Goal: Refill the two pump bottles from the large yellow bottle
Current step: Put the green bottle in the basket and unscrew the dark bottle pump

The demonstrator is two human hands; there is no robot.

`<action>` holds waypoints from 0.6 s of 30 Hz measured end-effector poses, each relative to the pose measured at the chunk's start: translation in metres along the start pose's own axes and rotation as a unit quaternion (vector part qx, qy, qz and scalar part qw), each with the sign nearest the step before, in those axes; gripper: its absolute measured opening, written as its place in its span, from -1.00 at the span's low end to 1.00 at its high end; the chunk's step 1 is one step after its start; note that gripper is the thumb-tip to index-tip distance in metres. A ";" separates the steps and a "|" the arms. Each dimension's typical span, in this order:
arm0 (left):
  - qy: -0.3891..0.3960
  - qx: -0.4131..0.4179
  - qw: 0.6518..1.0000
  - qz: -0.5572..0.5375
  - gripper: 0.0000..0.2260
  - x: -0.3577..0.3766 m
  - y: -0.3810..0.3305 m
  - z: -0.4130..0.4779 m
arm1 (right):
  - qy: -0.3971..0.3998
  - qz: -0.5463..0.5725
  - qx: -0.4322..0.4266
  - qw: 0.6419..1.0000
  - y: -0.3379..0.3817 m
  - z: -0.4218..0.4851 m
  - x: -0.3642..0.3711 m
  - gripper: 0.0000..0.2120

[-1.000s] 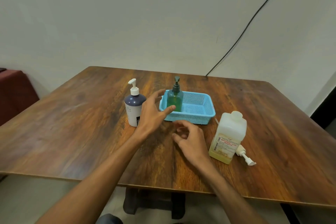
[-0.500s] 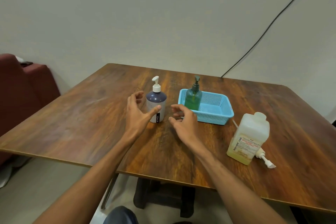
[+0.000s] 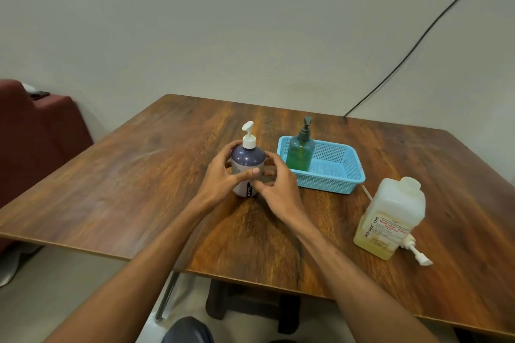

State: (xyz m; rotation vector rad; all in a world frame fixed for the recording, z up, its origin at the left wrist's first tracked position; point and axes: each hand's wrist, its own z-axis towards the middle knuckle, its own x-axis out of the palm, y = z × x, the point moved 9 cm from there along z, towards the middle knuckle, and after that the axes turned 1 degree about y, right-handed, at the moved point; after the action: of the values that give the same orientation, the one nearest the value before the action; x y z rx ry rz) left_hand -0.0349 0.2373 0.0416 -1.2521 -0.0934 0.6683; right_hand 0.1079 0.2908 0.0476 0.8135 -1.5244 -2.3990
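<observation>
Three bottles stand upright on one brown wooden table (image 3: 133, 175). The left hand (image 3: 220, 181) and the right hand (image 3: 278, 186) each grip the dark blue round plastic pump bottle (image 3: 248, 157) near the table's middle, fingers curled round its body. The second, a green translucent pump bottle (image 3: 299, 153), stands in one light blue plastic mesh basket (image 3: 328, 185) just beside. The large yellow plastic bottle (image 3: 395, 211) stands well apart at the right, one loose white pump (image 3: 418, 255) lying at its base

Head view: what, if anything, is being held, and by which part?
The dark blue pump bottle, gripped round its body by the left hand and the right hand; its white pump is untouched.
</observation>
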 end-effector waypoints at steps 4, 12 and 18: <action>0.002 0.019 1.000 -0.012 -0.37 0.015 -0.025 -0.023 | -0.014 0.008 -0.007 1.000 0.007 -0.023 -0.019 -0.34; 0.028 0.035 0.999 -0.012 -0.38 0.061 -0.058 -0.067 | -0.041 -0.001 0.003 0.999 0.002 -0.079 -0.067 -0.33; 0.044 0.025 0.999 -0.017 -0.34 0.088 -0.060 -0.079 | -0.059 -0.045 0.032 0.997 -0.014 -0.094 -0.087 -0.22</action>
State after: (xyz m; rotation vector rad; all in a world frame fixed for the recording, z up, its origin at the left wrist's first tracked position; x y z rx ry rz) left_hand 0.0943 0.2070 0.0434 -1.2287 -0.0240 0.5822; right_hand 0.2324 0.2617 0.0349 0.7820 -1.6490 -2.5162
